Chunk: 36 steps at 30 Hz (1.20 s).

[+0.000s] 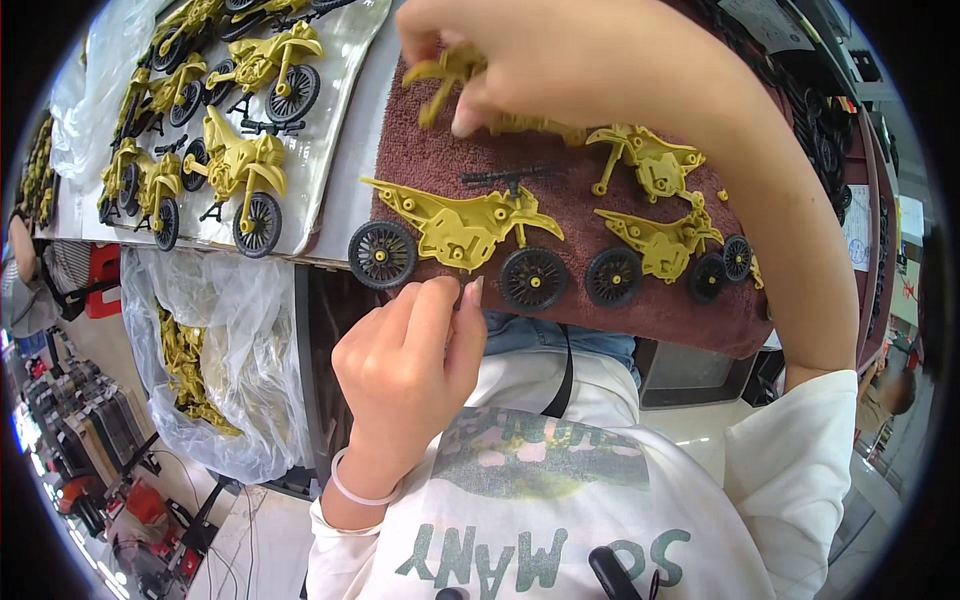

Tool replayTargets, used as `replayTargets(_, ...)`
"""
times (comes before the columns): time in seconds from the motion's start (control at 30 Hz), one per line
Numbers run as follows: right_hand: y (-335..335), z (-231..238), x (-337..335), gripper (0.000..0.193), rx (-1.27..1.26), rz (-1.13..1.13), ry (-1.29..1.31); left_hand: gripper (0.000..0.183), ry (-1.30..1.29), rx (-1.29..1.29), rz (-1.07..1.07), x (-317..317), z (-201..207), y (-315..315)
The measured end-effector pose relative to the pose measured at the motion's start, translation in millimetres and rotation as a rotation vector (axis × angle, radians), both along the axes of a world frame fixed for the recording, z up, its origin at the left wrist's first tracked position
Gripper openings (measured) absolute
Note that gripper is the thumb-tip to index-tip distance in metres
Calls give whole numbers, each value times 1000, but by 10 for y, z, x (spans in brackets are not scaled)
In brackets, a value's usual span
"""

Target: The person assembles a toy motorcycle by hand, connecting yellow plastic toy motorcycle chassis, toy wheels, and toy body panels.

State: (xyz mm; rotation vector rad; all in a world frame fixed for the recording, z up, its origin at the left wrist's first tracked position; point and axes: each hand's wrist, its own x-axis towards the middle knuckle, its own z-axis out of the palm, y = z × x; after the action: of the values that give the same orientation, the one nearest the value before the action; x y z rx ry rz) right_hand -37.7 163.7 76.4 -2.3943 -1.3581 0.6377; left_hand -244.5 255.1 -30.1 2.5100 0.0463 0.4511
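Left hand just below toy motorcycle.

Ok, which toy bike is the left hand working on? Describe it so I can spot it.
Find the dark red towel on the bench. At its near left edge, by the left hand, lies a yellow motorbike. It is the longest there, with both black wheels on.

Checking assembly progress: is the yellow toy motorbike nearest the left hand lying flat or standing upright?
Lying flat. The yellow toy motorbike rests on its side on the maroon towel, both black wheels facing up, just above the left hand.
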Motion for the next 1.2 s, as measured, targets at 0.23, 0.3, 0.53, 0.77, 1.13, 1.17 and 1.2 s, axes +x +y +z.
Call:
replayTargets(0.23,-365,220,-141,9,396,-55,-303,15,-13,-109,68,40,37,-88)
replayTargets(0.3,-460,84,-129,11,602,-89,-16,15,-7,-122,103,17,3,-101)
replayTargets(0.53,-711,-417,-382,11,840,-80,416,20,31,-186,136,-15,23,-120)
replayTargets(0.77,-652,-625,-585,26,816,-86,542,32,-387,-37,-9,56,281,415)
replayTargets(1.13,-654,-660,-601,32,745,-8,407,51,-51,-55,-218,215,246,477)
replayTargets(1.17,-682,-643,-603,34,713,5,385,51,-71,-27,-189,172,250,436)
replayTargets(1.2,-691,-629,-613,36,682,18,365,51,-91,2,-158,149,241,411)
